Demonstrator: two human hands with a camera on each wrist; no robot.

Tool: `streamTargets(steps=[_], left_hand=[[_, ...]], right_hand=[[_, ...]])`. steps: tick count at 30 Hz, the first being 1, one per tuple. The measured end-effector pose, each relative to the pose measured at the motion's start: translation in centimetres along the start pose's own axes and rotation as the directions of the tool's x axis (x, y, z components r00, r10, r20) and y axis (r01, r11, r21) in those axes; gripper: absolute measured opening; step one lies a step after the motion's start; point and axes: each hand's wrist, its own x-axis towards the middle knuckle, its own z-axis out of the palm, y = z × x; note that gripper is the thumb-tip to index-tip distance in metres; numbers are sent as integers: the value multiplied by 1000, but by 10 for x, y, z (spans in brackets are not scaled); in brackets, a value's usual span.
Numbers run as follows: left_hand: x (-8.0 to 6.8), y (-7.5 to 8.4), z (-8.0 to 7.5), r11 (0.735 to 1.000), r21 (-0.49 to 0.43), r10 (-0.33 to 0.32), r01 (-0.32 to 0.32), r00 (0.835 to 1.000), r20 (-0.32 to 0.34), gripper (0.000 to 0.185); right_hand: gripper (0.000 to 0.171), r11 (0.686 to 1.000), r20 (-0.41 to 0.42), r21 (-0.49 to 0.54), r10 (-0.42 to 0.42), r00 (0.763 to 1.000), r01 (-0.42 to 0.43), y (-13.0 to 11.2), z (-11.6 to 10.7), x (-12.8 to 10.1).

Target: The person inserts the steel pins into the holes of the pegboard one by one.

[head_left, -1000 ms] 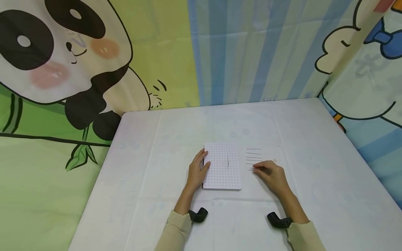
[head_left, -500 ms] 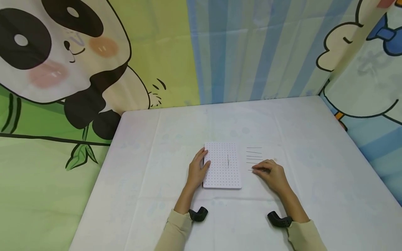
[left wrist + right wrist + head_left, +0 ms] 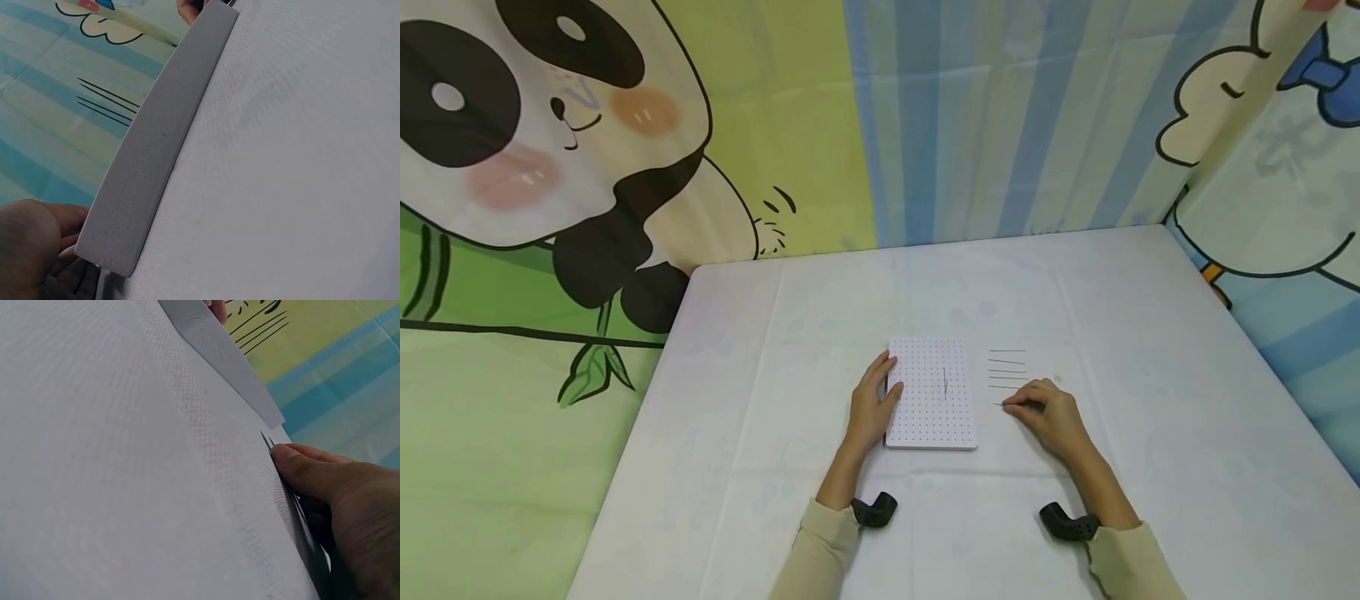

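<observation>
My left hand (image 3: 868,412) holds the left edge of a white board (image 3: 921,425) dotted with rows of small holes. In the left wrist view the thumb and fingers grip a corner of the board (image 3: 140,150). Several thin dark rods (image 3: 107,111) stand up from its face. Right of the board, my right hand (image 3: 1048,417) pinches a thin needle-like rod (image 3: 997,404) between thumb and fingertips, close over the table. In the right wrist view its pointed end (image 3: 265,440) pokes out past the thumb, beside a second tip; the rest is hidden by the hand.
Several similar rods (image 3: 1007,371) lie in a row, roughly parallel, beyond my right hand. The white cloth-covered table (image 3: 820,317) reaches back to a printed curtain (image 3: 970,125). A black wrist camera (image 3: 874,510) sits on the left wrist, another (image 3: 1067,523) on the right.
My right fingertips have shifted slightly toward me and now pinch the nearest rod, a little apart from the row. The left hand and the board have stayed in place; the head view has tilted slightly.
</observation>
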Motion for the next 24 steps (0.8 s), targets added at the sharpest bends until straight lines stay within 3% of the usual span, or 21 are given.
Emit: streamTargets(steps=[12, 16, 20, 24], left_hand=[[1, 1, 0, 1000, 2, 2, -2, 1000, 0, 45], [2, 1, 0, 1000, -1, -11, 11, 1000, 1, 45], [0, 2, 0, 1000, -5, -17, 17, 1000, 3, 46], [0, 3, 0, 1000, -5, -21, 21, 1000, 1, 46]], right_hand=[[18, 1000, 17, 1, -19, 1000, 19, 1, 0, 1], [14, 999, 37, 7, 35, 999, -35, -1, -2, 0], [5, 981, 8, 123, 153, 988, -153, -3, -5, 0], [11, 930, -6, 301, 224, 974, -212, -6, -5, 5]])
